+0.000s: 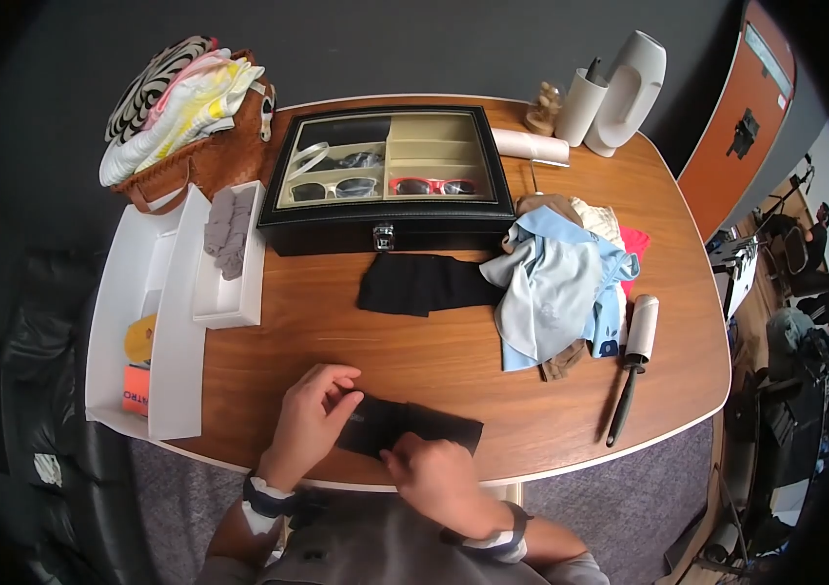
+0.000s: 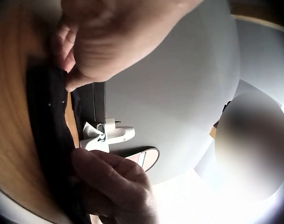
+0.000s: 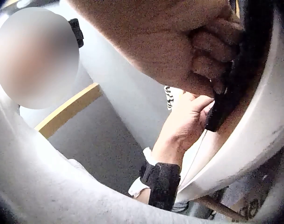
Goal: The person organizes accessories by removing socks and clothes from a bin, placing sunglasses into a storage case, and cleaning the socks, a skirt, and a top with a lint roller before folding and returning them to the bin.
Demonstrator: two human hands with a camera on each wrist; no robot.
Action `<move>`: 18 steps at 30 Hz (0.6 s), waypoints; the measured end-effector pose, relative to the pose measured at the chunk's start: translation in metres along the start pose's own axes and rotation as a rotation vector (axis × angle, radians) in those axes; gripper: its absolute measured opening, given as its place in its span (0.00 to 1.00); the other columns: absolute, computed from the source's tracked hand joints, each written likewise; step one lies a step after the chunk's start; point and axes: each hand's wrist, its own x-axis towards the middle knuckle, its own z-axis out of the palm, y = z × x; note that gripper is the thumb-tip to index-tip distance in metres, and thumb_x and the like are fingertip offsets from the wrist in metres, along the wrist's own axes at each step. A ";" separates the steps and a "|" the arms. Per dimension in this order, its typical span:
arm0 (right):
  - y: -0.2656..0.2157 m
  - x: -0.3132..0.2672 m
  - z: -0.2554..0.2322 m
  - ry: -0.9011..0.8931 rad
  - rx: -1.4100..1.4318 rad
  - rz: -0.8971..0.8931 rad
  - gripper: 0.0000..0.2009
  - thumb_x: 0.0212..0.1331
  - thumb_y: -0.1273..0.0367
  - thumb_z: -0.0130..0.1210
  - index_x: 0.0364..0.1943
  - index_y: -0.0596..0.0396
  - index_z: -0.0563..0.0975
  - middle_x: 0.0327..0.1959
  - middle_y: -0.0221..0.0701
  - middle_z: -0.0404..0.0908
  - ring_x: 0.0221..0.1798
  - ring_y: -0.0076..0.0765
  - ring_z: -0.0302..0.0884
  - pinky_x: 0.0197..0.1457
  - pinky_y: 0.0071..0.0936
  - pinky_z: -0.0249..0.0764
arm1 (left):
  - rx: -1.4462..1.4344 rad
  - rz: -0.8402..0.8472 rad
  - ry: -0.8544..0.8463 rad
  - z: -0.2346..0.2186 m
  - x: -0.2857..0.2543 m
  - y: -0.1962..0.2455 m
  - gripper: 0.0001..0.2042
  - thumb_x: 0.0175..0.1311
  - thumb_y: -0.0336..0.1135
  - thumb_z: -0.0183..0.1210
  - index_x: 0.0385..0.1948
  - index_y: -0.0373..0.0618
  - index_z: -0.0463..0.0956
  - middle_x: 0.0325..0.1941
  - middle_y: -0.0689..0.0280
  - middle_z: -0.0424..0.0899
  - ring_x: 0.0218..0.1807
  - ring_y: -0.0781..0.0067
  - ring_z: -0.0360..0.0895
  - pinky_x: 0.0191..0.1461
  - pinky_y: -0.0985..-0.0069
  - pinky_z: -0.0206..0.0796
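Black cloth (image 1: pixel 407 427) lies flat at the near edge of the wooden table (image 1: pixel 414 341), right in front of the person, its long axis running left to right along that edge. Both hands are on it. The left hand (image 1: pixel 312 414) has its thumb and fingertips curled onto the left end, pinching the fabric there; the left wrist view shows the same pinch on the dark edge (image 2: pixel 48 135). The right hand (image 1: pixel 439 478) comes over the near side at about the middle, fingers bent down onto the cloth; the right wrist view shows those fingers (image 3: pixel 209 51) curled against the dark fabric, so it seems to grip it, though how much is caught is hard to tell from that angle.

From both grips the cloth stretches rightward, its free right end well clear of either hand, the right hand being the nearer to it.

Further back on the table lie a second black piece (image 1: pixel 419 283), a heap of light blue clothing (image 1: pixel 556 292) and a lint roller (image 1: pixel 634 361) to the right. Behind those stands a glass-lidded box of sunglasses (image 1: pixel 385 180); white trays (image 1: pixel 176 292) hang off the left side.
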 end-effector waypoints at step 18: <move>0.020 -0.001 -0.029 0.282 -0.100 -0.310 0.08 0.58 0.74 0.62 0.41 0.59 0.81 0.33 0.36 0.75 0.37 0.44 0.74 0.42 0.38 0.70 | -0.009 -0.082 0.011 -0.010 -0.033 0.001 0.14 0.64 0.22 0.66 0.51 0.39 0.79 0.30 0.67 0.81 0.28 0.81 0.74 0.32 0.81 0.66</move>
